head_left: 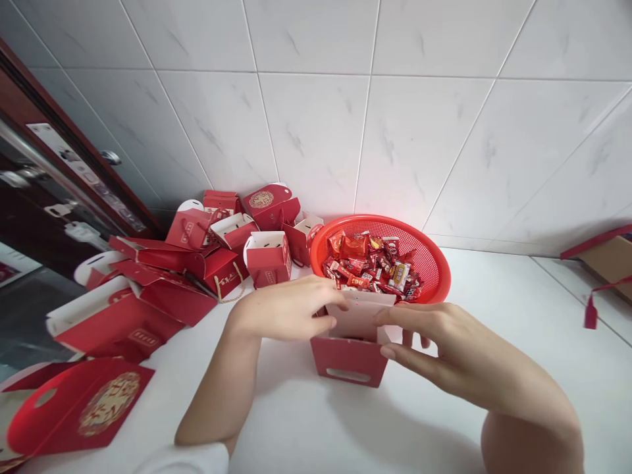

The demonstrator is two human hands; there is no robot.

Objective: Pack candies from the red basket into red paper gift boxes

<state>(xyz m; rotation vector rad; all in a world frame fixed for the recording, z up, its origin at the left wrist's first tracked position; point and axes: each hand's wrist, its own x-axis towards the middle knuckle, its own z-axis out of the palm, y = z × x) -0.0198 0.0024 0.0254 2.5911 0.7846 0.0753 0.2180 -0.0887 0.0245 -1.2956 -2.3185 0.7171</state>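
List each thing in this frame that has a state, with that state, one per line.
red box: upright, top flap open, held
left hand: gripping the flap
right hand: gripping the box's side
red basket: filled with wrapped candies
pile of red boxes: several open, jumbled

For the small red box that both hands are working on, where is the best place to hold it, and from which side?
Grip the small red box by its two side walls, coming from above at left and right. It stands upright and open on the white floor, and its pale top flap is thin and bends. The left hand and right hand already pinch that flap from either side.
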